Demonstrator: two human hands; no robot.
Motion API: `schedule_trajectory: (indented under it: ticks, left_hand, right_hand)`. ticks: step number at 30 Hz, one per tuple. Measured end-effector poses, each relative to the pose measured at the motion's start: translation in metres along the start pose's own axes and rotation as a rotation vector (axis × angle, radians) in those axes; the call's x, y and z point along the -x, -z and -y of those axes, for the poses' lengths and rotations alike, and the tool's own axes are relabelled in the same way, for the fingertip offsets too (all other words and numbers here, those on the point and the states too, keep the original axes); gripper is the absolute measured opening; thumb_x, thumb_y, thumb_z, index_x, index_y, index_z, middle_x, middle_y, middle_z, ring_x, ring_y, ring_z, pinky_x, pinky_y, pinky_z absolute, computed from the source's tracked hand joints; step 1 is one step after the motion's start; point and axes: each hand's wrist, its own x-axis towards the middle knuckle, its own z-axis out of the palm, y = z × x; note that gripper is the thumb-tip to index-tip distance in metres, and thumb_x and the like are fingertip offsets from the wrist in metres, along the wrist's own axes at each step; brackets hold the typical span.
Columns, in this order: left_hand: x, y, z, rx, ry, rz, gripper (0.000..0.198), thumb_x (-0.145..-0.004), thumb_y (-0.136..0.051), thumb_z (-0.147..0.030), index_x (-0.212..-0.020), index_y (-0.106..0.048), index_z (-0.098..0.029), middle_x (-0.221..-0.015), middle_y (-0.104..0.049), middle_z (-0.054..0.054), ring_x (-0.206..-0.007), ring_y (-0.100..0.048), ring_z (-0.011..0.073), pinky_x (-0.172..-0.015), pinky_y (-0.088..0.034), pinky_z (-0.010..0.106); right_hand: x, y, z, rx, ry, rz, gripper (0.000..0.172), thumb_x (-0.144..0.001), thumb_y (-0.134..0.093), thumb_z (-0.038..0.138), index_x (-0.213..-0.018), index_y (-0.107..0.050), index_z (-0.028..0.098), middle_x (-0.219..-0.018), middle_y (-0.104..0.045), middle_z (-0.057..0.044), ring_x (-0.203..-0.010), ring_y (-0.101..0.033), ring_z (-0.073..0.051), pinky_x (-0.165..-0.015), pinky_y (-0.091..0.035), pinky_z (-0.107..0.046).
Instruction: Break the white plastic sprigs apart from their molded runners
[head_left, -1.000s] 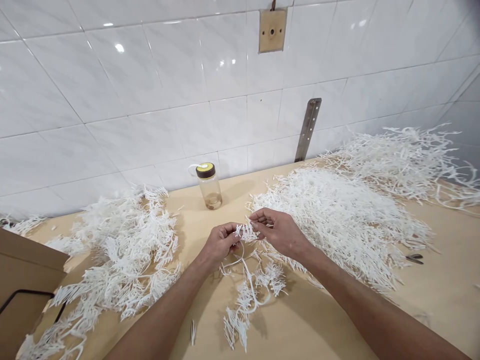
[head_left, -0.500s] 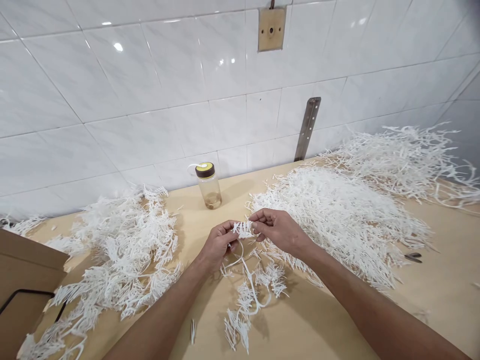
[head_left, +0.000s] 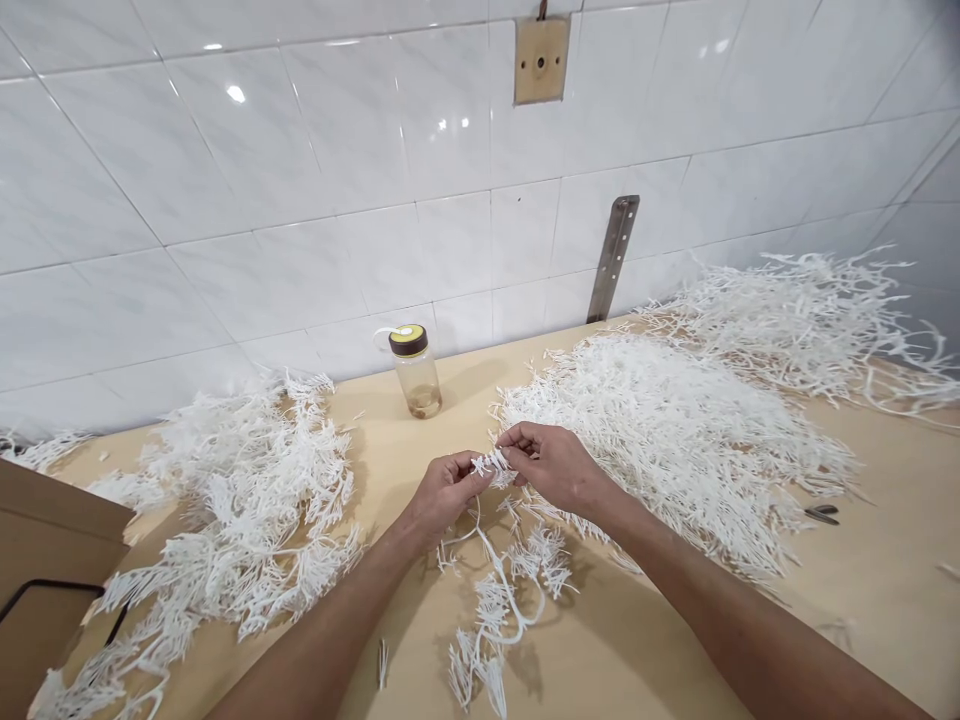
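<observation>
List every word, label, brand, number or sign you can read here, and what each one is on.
None: no readable text anywhere in this view.
The lidded bottle, wall plate, metal bracket and brown box show no lettering I can make out; any tiny marks would be too small to read.

We see the cardboard box (head_left: 56,515) cropped by the left edge. The left grip (head_left: 444,492) and right grip (head_left: 553,465) hide parts of the white sprig (head_left: 496,467). We find the dark object (head_left: 823,514) too small to identify.
</observation>
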Motion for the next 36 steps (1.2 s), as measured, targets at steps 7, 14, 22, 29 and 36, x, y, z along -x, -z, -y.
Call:
schedule_trajectory:
  ticks: [7, 14, 22, 29, 36]
  left_hand:
    - [-0.003, 0.003, 0.002, -0.146, -0.164, -0.018, 0.035, -0.073, -0.073, -0.046, -0.086, -0.074, -0.013, -0.071, -0.059, 0.004, -0.067, -0.050, 0.0142, -0.061, -0.040, 0.025]
    - [-0.005, 0.008, 0.003, -0.216, -0.231, -0.006, 0.032, -0.078, -0.069, -0.045, -0.087, -0.076, -0.015, -0.076, -0.066, 0.005, -0.074, -0.056, 0.0175, -0.071, -0.044, 0.027]
    - [-0.009, 0.007, 0.012, -0.282, -0.329, -0.124, 0.026, -0.082, -0.065, -0.037, -0.089, -0.073, -0.013, -0.075, -0.066, 0.004, -0.073, -0.056, 0.0162, -0.069, -0.042, 0.026]
    - [-0.009, 0.007, 0.017, -0.314, -0.337, -0.141, 0.028, -0.084, -0.063, -0.037, -0.093, -0.073, -0.013, -0.071, -0.065, 0.003, -0.065, -0.053, 0.0139, -0.062, -0.039, 0.024]
    - [-0.014, 0.010, 0.025, -0.309, -0.391, -0.187, 0.022, -0.079, -0.069, -0.033, -0.091, -0.074, -0.014, -0.082, -0.073, 0.006, -0.075, -0.063, 0.0164, -0.070, -0.047, 0.025]
  right_hand:
    - [0.002, 0.002, 0.004, -0.035, 0.045, -0.008, 0.015, -0.083, -0.057, 0.029, -0.087, -0.068, 0.019, -0.078, -0.070, -0.002, -0.066, -0.065, -0.015, -0.063, -0.055, -0.028]
    - [0.001, 0.003, 0.003, -0.038, 0.045, 0.011, 0.014, -0.083, -0.056, 0.027, -0.086, -0.068, 0.019, -0.074, -0.069, -0.002, -0.063, -0.064, -0.014, -0.061, -0.053, -0.027]
    - [0.002, -0.001, 0.002, -0.064, 0.064, 0.019, 0.013, -0.083, -0.055, 0.026, -0.085, -0.066, 0.019, -0.074, -0.068, -0.002, -0.067, -0.064, -0.014, -0.062, -0.054, -0.027]
    - [0.003, -0.003, 0.001, -0.024, 0.083, -0.007, 0.013, -0.084, -0.054, 0.024, -0.086, -0.066, 0.019, -0.074, -0.067, -0.001, -0.067, -0.063, -0.014, -0.063, -0.053, -0.027]
    - [0.005, -0.003, 0.006, -0.019, 0.055, 0.010, 0.011, -0.081, -0.054, 0.019, -0.084, -0.065, 0.019, -0.074, -0.067, 0.000, -0.064, -0.062, -0.013, -0.059, -0.051, -0.025]
